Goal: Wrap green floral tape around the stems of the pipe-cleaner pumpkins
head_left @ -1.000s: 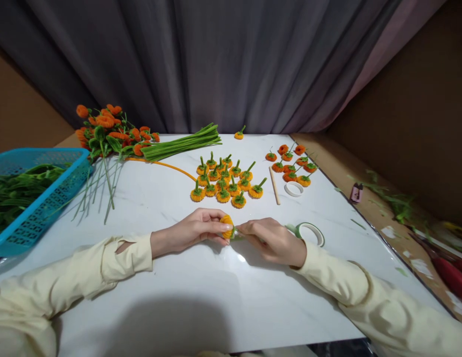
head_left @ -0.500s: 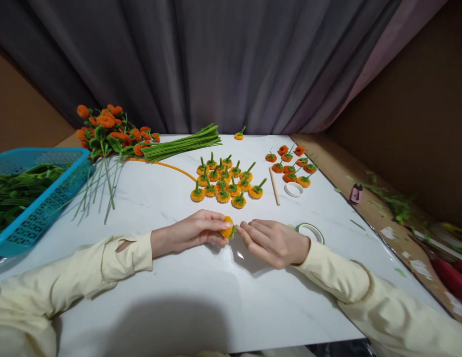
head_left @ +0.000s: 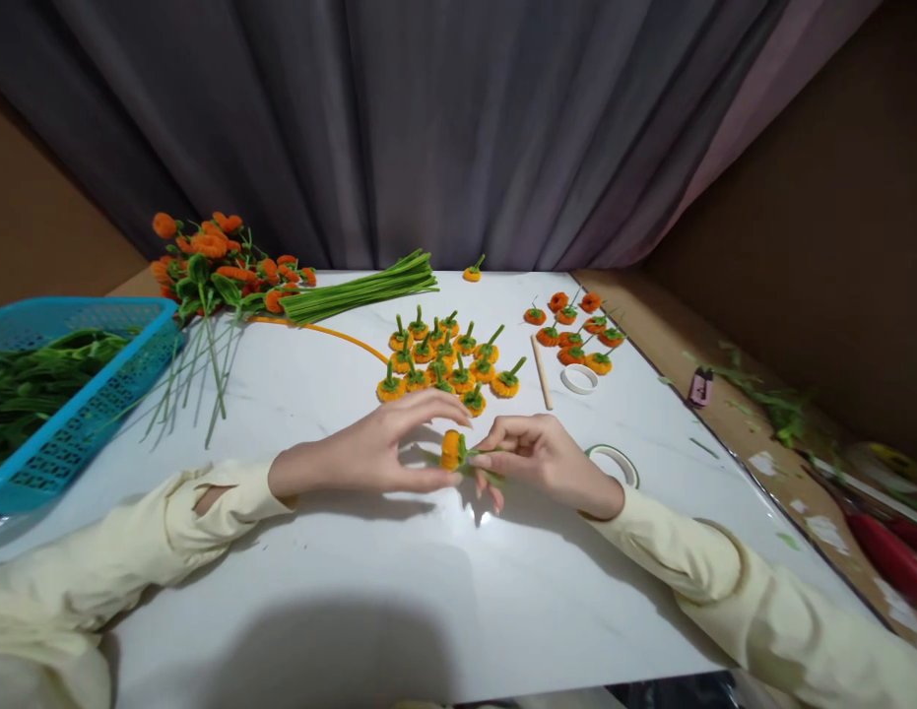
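My right hand (head_left: 543, 461) pinches the green stem of a small orange pipe-cleaner pumpkin (head_left: 451, 449) just above the white table (head_left: 399, 591). My left hand (head_left: 376, 453) curves around the pumpkin from the left with its fingers spread apart; whether they touch the pumpkin I cannot tell. A roll of green tape (head_left: 613, 463) lies just right of my right wrist. Behind my hands sits a cluster of several finished pumpkins (head_left: 447, 359).
A second group of pumpkins (head_left: 576, 330), a wooden stick (head_left: 542, 370) and a white tape ring (head_left: 578, 379) lie at the back right. Green pipe cleaners (head_left: 369, 288) and orange flower stems (head_left: 207, 271) lie at the back left. A blue basket (head_left: 66, 394) of greenery stands at left.
My left hand let go of the pumpkin and opened around it. My right hand took the stem and lifted the pumpkin slightly off the table.
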Motion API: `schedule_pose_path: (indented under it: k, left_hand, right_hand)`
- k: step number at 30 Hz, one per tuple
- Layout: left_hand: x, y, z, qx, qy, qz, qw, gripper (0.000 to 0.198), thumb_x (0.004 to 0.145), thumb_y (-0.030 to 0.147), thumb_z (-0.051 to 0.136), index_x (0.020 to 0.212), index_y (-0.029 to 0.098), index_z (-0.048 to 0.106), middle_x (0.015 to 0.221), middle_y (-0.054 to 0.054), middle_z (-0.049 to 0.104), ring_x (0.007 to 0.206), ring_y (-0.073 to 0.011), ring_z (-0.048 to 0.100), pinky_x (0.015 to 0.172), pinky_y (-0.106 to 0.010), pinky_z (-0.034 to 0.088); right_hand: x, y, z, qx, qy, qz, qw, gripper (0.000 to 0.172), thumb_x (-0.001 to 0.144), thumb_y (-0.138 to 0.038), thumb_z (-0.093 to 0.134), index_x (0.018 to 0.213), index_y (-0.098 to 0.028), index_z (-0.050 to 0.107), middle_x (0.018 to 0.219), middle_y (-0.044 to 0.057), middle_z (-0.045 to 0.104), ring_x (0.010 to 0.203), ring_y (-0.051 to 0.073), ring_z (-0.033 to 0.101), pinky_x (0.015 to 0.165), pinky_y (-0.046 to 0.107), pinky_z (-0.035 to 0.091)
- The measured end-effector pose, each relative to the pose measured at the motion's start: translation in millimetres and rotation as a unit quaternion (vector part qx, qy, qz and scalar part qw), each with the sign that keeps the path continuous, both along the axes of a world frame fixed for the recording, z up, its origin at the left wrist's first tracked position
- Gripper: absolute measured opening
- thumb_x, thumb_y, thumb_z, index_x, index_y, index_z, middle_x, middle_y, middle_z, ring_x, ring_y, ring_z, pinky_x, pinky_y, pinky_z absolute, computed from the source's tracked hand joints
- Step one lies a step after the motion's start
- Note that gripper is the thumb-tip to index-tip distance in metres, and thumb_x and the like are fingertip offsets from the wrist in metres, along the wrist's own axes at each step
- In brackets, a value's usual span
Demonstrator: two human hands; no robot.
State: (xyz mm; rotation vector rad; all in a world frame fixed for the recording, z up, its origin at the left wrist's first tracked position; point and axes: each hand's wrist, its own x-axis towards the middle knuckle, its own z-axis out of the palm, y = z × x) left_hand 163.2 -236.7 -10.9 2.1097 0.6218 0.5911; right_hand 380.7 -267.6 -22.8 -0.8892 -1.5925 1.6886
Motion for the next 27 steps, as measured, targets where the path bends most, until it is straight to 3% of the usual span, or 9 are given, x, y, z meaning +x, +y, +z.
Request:
schedule_pose_path:
  k: [3,8,11,13,17,22,27]
  left_hand:
    - [-3,-2,4.1,0.108,0.046,-0.076,0.99,0.031,0.085,0.027,0.059,0.115,0.019,0.057,0.114,-0.013,0.06,0.106,-0.0237,0.055,0.094,-0.035,0.042]
    - [-1,-5,0.6,0.096,0.054,-0.081,0.991,0.022,0.091,0.028,0.052,0.105,0.015,0.061,0.099,-0.012,0.064,0.09,-0.0196,0.059,0.08,-0.027,0.045]
    - [2,-7,-1.3,0.017,0.044,-0.05,0.998,0.02,0.088,0.031,0.056,0.096,0.014,0.063,0.09,-0.008,0.064,0.078,-0.0159,0.058,0.071,-0.024,0.045]
    - [5,-8,-1.5,-0.084,0.048,-0.027,0.995,0.02,0.085,0.032,0.059,0.092,0.014,0.063,0.086,-0.006,0.064,0.073,-0.0149,0.058,0.067,-0.024,0.045]
    - [8,-9,-0.6,-0.26,0.048,-0.009,0.964,0.02,0.081,0.033,0.061,0.088,0.014,0.061,0.079,-0.003,0.064,0.068,-0.0145,0.059,0.062,-0.024,0.044]
    - [10,-8,-0.8,-0.332,0.037,0.015,0.942,0.017,0.077,0.03,0.064,0.082,0.014,0.062,0.07,-0.002,0.063,0.063,-0.0128,0.056,0.061,-0.024,0.042]
    - [11,-6,-3.2,-0.364,0.039,0.012,0.931,0.014,0.075,0.026,0.065,0.08,0.013,0.064,0.07,-0.002,0.063,0.062,-0.0118,0.054,0.058,-0.023,0.039]
  right_hand:
    - [-1,2,1.0,-0.081,0.036,0.024,0.996,0.027,0.075,-0.032,0.072,0.067,-0.014,0.054,0.06,0.002,0.068,0.044,0.011,0.061,0.049,0.024,0.05]
    - [-2,1,1.1,-0.118,0.046,0.044,0.991,0.027,0.075,-0.03,0.073,0.067,-0.013,0.054,0.058,0.003,0.068,0.042,0.012,0.061,0.047,0.023,0.048]
    - [-1,0,0.8,-0.109,0.044,0.051,0.992,0.025,0.076,-0.029,0.072,0.068,-0.013,0.054,0.058,0.002,0.068,0.042,0.012,0.062,0.047,0.022,0.048]
    - [-1,-1,0.1,-0.104,0.042,0.057,0.992,0.025,0.076,-0.03,0.071,0.069,-0.013,0.054,0.06,0.002,0.068,0.043,0.012,0.062,0.048,0.022,0.049]
    - [-2,-4,-1.4,-0.075,0.023,0.054,0.995,0.025,0.077,-0.033,0.07,0.07,-0.014,0.054,0.06,0.001,0.067,0.045,0.011,0.063,0.049,0.022,0.05]
    - [-3,-8,-0.7,0.029,-0.047,0.035,0.998,0.024,0.081,-0.034,0.064,0.069,-0.015,0.055,0.057,0.0,0.064,0.046,0.011,0.062,0.047,0.02,0.048]
    - [-1,-9,-1.3,0.184,-0.121,0.037,0.975,0.017,0.087,-0.025,0.055,0.074,-0.014,0.06,0.053,0.002,0.066,0.048,0.011,0.063,0.048,0.018,0.049]
